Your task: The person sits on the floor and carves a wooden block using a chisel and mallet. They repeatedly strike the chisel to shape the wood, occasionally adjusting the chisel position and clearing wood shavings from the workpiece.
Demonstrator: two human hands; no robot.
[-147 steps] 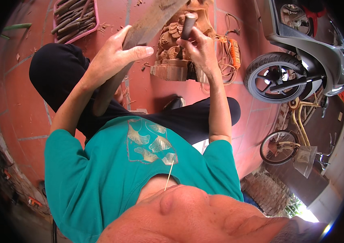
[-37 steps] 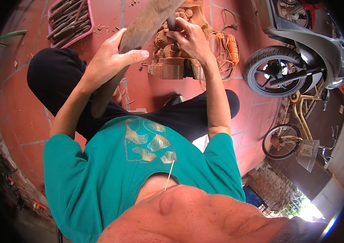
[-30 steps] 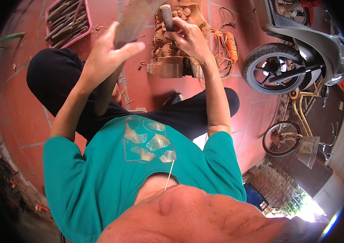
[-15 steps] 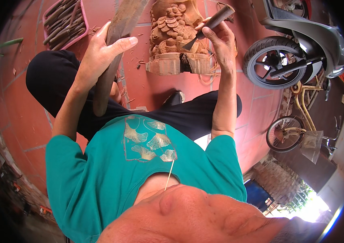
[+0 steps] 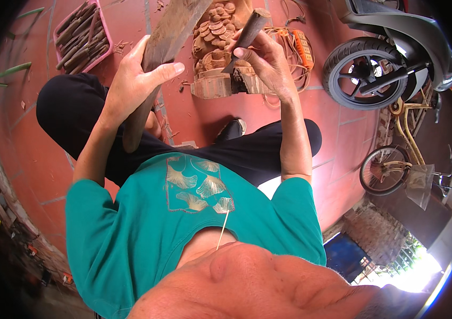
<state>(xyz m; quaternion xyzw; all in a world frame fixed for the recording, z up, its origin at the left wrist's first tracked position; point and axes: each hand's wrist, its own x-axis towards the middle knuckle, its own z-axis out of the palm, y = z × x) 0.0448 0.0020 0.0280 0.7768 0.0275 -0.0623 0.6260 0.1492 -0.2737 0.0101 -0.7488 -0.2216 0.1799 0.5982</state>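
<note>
A reddish carved wooden figure point(image 5: 214, 40) stands on the red tiled floor in front of my crossed legs. My right hand point(image 5: 266, 61) grips a wood-handled chisel point(image 5: 247, 34), its blade slanting down against the carving's right side. My left hand point(image 5: 138, 82) is wrapped around a long flat wooden mallet point(image 5: 165, 48), raised to the left of the carving. The carving's right lower part is hidden behind my right hand.
A pink tray point(image 5: 102, 32) full of several wooden-handled tools lies at the upper left. Orange cable point(image 5: 295, 48) sits behind the carving. A scooter's wheel point(image 5: 367, 74) and a yellow bicycle point(image 5: 396, 159) stand at the right. Wood chips litter the tiles.
The mallet has swung up and down beside the carving. My right hand has shifted the chisel from the carving's top to its right side, tilting the handle up and right.
</note>
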